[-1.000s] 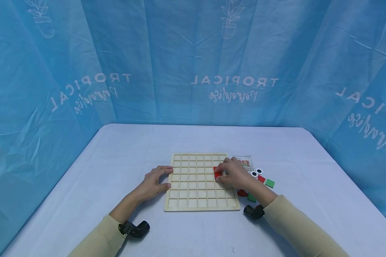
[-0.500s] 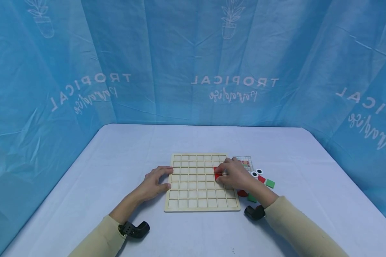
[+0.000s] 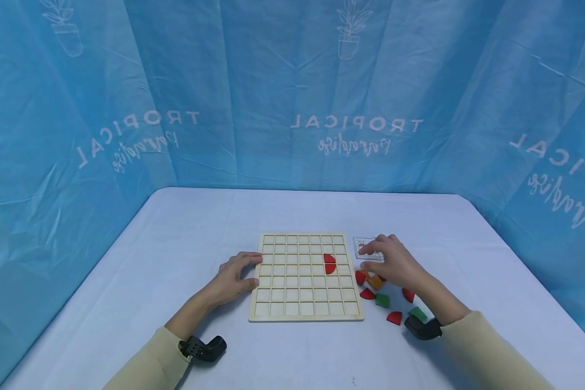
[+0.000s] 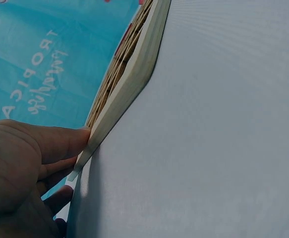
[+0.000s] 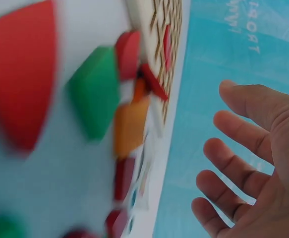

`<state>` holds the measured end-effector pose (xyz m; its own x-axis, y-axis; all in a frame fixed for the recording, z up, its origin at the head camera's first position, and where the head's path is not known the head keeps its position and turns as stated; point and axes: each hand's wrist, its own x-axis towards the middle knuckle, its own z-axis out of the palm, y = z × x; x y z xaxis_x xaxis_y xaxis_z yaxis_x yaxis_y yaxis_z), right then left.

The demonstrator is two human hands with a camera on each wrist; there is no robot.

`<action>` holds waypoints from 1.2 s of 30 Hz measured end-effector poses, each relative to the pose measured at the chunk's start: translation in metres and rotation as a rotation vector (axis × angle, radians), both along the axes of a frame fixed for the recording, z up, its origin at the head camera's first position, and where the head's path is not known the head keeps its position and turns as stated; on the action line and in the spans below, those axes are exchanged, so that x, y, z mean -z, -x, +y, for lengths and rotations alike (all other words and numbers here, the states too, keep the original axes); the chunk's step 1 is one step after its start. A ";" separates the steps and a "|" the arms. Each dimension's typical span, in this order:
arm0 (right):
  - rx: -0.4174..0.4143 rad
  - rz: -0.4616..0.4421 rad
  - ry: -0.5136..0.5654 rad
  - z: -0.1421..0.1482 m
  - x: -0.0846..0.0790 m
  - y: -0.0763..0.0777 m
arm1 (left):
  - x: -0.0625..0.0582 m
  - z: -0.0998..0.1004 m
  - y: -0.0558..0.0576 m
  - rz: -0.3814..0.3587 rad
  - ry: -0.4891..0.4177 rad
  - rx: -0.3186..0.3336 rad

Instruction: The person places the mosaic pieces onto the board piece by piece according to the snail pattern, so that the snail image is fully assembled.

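A pale wooden grid board lies on the table. Two red quarter-round pieces sit in neighbouring cells at its right side, one above the other. My left hand touches the board's left edge; in the left wrist view the thumb meets the rim with its fingers fairly straight. Off the board's right edge, my right hand hovers with fingers spread, overlapping a printed grid card. The right wrist view shows nothing in that palm. Under and in front of it lie an orange piece and a green piece.
More loose pieces are scattered right of the board: red ones and another green one by the right wrist camera. A white cloth covers the table. Blue printed curtains stand around it at the back and sides.
My right hand has left the red pieces on the board and moved right, over the card and loose pieces, its fingers now empty. The left hand has stayed at the board's edge.
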<state>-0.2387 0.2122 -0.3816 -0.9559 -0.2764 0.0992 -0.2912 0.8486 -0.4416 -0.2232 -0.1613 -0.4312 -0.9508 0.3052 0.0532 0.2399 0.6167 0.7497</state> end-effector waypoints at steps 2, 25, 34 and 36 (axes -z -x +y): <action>0.009 -0.005 -0.004 0.010 0.002 -0.004 | 0.000 0.000 0.000 -0.004 0.002 -0.004; -0.146 -0.072 -0.076 0.045 0.024 -0.005 | 0.001 -0.001 -0.001 -0.003 0.001 -0.007; -0.121 -0.037 -0.131 0.053 0.028 -0.011 | -0.001 0.000 0.000 -0.001 0.002 -0.005; -0.105 -0.039 -0.133 0.056 0.030 -0.013 | -0.001 0.001 0.000 -0.007 0.003 -0.008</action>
